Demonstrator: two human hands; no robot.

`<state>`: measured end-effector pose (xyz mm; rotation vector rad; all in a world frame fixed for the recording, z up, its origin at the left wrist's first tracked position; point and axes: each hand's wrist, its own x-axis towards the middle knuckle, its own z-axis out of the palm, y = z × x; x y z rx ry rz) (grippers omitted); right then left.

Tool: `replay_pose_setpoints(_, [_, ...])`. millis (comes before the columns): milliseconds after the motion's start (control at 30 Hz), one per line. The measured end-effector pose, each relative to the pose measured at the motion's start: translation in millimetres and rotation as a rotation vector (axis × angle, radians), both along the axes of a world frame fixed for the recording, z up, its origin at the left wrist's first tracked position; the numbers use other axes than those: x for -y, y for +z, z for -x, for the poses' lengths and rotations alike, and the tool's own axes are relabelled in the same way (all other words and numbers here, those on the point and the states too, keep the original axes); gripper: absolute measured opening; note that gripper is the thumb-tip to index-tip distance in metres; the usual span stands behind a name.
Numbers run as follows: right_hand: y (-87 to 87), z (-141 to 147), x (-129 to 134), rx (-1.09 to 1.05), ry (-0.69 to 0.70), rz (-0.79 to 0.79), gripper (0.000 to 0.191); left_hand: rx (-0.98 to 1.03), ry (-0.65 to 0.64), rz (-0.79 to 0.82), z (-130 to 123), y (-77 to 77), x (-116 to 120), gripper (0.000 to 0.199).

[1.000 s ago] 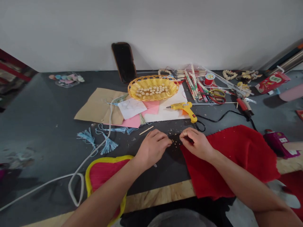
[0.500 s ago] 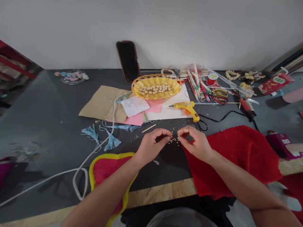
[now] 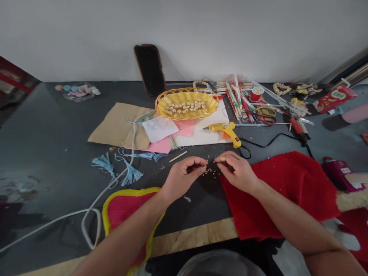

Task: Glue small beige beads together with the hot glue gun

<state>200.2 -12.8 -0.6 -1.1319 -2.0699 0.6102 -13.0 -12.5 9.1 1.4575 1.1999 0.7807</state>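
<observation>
Over the dark tabletop, my left hand point(image 3: 184, 175) pinches thumb and forefinger together; whatever is between them is too small to name. Facing it a short gap away, my right hand point(image 3: 239, 171) has its fingers curled in a similar pinch, its contents also too small to make out. Small pale bits point(image 3: 212, 171) lie scattered on the table between and below the fingertips. Behind the hands stands a yellow woven basket point(image 3: 214, 100) with several small pale clusters point(image 3: 186, 107) in it. A short wooden stick point(image 3: 178, 156) lies beyond my left hand.
A yellow glue gun point(image 3: 225, 129) lies behind my right hand, its black cord trailing right. Red cloth point(image 3: 287, 188) is under my right forearm. Blue tassels point(image 3: 132, 175), a white cable point(image 3: 107, 187) and a yellow-edged red piece point(image 3: 123, 207) lie left. A phone point(image 3: 150, 69) leans on the wall.
The camera view has shifted slightly, so most things sit a little further left. My right thumb and forefinger tips look slightly further apart. Both hands stay over the pale bits.
</observation>
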Motion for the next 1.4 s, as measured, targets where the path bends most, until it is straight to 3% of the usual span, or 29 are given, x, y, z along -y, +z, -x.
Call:
replay_pose_setpoints(167, [-5.6, -5, -6, 0.091, -0.022, -0.003, 0.015, -0.007, 0.04, -0.045, 2, 0.5, -3, 0.015])
replay_pose_setpoints(333, [-12.5, -4, -10, 0.186, -0.004, -0.001, 0.015, 0.093, 0.076, 0.011, 2, -3.4, -3, 0.013])
replay_pose_setpoints(600, [-9.9, 1, -9, 0.343, 0.033, -0.02, 0.011, 0.17, 0.121, 0.086, 1, -4.4, -4, 0.015])
replay_pose_setpoints(800, [-8.7, -5, -8, 0.199, 0.071, 0.016, 0.02, 0.204, 0.107, 0.091, 2, -3.4, -4, 0.016])
replay_pose_setpoints(1100, [-0.9, 1, 3, -0.075, 0.034, 0.042, 0.01, 0.263, 0.023, 0.205, 0, -0.2, -2, 0.021])
replay_pose_setpoints(1400, [2.2, 8, 9, -0.13, -0.005, 0.082, 0.006, 0.188, -0.132, 0.151, -1, -1.2, 3, 0.027])
